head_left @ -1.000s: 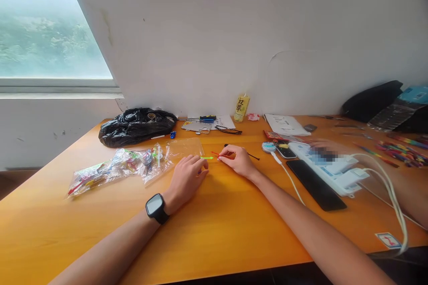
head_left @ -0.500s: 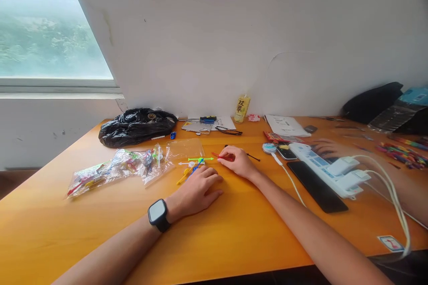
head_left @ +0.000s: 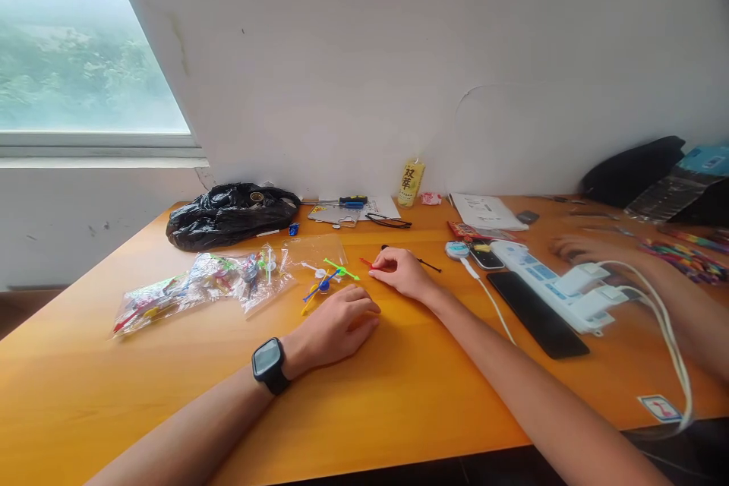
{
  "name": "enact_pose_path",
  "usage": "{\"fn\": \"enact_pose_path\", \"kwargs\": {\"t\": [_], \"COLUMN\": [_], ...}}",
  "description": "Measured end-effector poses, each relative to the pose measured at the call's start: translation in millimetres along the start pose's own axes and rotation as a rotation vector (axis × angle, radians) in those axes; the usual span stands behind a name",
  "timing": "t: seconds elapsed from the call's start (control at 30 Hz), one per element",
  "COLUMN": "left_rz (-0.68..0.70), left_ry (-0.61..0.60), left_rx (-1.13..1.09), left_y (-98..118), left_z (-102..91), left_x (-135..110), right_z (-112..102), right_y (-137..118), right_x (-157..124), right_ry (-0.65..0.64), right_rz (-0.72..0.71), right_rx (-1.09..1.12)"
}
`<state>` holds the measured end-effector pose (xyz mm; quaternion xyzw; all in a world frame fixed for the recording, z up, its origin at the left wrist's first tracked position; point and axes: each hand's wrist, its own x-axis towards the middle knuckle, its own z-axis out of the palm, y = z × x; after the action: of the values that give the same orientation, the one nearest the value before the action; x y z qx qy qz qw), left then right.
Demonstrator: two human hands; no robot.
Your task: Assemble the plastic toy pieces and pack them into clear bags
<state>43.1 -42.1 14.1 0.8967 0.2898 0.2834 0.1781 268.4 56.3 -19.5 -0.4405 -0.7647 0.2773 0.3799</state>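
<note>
Presently, your right hand (head_left: 402, 275) pinches a red piece (head_left: 366, 262) in its fingers; your left hand (head_left: 339, 319) rests on the counter (head_left: 410, 402), fingers loosely curled. Four pieces cluster between it and one flat clear bag (head_left: 319, 246): one green piece (head_left: 349, 273), one white piece (head_left: 320, 273), one blue piece (head_left: 323, 285), one yellow piece (head_left: 309, 305). Rightward, one power strip (head_left: 527, 267) with two plugs (head_left: 586, 281) lies near a co-worker's hand (head_left: 581, 249).

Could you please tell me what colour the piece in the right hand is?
The piece is red; see the head view.
</note>
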Motion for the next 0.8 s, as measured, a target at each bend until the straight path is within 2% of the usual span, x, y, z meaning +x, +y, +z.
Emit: {"fn": "enact_pose_path", "kwargs": {"t": [0.1,0.23,0.43,0.57,0.7,0.8], "left_rz": [0.023,-0.005,-0.076,-0.096,-0.092,-0.122], "left_ry": [-0.037,-0.027,0.033,0.084,0.126,0.219], "left_rx": [-0.026,-0.04,-0.091,-0.132,-0.149,-0.16], "left_y": [5,2,-7,-9,-8,-7], "left_z": [-0.7,0.3,3.9,4.6,3.9,4.4], "left_x": [0,-1,-2,-3,-3,-2], "right_z": [-1,-1,3,1,-5,-5], "right_y": [-7,-16,-8,-13,-32,-44], "right_x": [-1,-4,-7,-8,-9,-10], "right_ry": [-0.007,-0.022,-0.051,-0.07,0.059,0.15], "right_rz": [-0.036,-0.113,-0.167,-0.218,-0.227,-0.188], "right_rx": [-0.12,-0.261,-0.236,-0.314,-0.321,-0.075]}}
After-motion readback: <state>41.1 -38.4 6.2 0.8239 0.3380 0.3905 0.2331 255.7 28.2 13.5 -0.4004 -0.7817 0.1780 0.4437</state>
